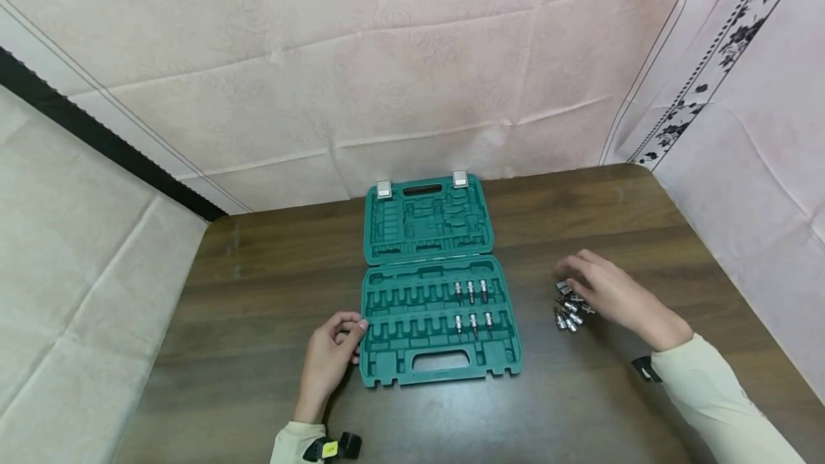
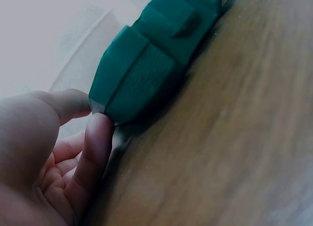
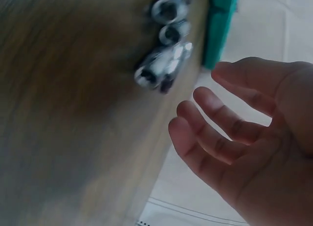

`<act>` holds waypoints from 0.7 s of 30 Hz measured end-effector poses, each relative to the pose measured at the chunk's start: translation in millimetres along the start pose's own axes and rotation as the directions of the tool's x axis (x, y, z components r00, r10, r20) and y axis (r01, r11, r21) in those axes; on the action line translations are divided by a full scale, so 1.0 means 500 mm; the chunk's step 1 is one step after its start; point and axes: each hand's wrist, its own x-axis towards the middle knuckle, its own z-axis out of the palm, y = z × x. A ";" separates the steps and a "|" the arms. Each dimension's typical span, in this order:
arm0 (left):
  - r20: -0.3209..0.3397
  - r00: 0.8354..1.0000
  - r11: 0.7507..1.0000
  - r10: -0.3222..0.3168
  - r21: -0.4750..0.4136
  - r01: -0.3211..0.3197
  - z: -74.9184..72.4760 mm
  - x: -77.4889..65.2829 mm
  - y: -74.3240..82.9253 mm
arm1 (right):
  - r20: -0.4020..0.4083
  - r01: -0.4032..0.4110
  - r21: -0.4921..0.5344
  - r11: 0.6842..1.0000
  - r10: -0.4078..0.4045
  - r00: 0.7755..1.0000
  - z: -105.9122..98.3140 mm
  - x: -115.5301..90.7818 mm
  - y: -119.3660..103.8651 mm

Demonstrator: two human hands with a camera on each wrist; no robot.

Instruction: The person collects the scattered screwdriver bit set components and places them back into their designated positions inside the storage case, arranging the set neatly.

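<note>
A green plastic tool case [image 1: 439,358] lies unfolded on the table, its lid [image 1: 428,220] tipped back toward the wall. Several metal bit sockets [image 1: 473,322] stand in two short rows in the right half of its base. My left hand [image 1: 330,356] pinches the base's left edge between thumb and fingers; the left wrist view shows the same grip on the case side [image 2: 142,81]. Over a small pile of shiny bit sockets [image 1: 570,312] hovers my right hand [image 1: 612,293]. Its fingers [image 3: 215,152] are spread and loosely bent, holding nothing, apart from the sockets [image 3: 164,64].
The brown wooden table [image 1: 271,292] backs onto a wall covered with pale cloth [image 1: 387,77]. More molded slots run along the left half of the case base. Two grey latches [image 1: 384,190] stick up at the lid's far edge.
</note>
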 end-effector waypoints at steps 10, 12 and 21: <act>0.002 1.000 1.000 -0.006 0.000 0.006 0.001 0.001 0.000 | 0.054 0.009 0.003 1.000 -0.009 0.998 0.019 0.004 0.024; 0.005 1.000 1.000 -0.008 -0.001 0.008 0.000 0.000 0.001 | 0.076 -0.023 -0.001 1.000 0.023 0.997 0.019 0.007 0.021; -0.003 1.000 1.000 0.001 0.012 -0.001 0.001 -0.001 0.003 | 0.186 -0.119 0.014 0.993 0.115 0.976 0.014 0.031 0.008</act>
